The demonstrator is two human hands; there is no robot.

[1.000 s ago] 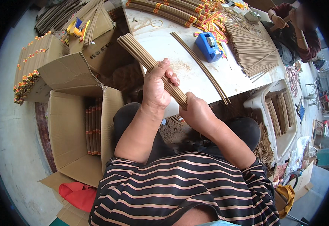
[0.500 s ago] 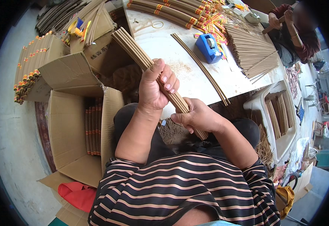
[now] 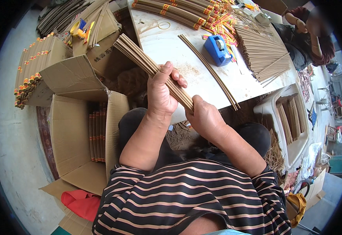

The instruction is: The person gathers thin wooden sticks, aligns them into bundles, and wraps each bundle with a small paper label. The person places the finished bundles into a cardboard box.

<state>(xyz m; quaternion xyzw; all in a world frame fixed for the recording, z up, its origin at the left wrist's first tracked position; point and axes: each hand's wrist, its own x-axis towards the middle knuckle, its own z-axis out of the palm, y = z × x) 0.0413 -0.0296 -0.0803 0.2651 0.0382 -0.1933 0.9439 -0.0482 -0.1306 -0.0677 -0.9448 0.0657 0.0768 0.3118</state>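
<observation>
A bundle of thin brown incense sticks point(image 3: 137, 55) slants across in front of me, its upper end pointing to the far left. My left hand point(image 3: 161, 94) is wrapped loosely round its middle, the thumb lying along the sticks. At the lower end, my right hand point(image 3: 207, 119) is closed round the sticks and hides their tips. A few loose incense sticks point(image 3: 208, 70) lie on the white table point(image 3: 167, 41) just beyond my hands. Beside them stands a blue tape dispenser point(image 3: 218, 51).
A large fanned pile of sticks point(image 3: 261, 51) and banded bundles point(image 3: 169, 11) cover the table's far side. An open cardboard box point(image 3: 67, 133) holding bundles stands at my left, a white tub point(image 3: 292, 150) at my right. Another person's hand point(image 3: 302, 26) shows far right.
My right hand has moved up the bundle to cover its lower end, which stuck out below before. My left fingers have loosened slightly. The other person's hands have shifted.
</observation>
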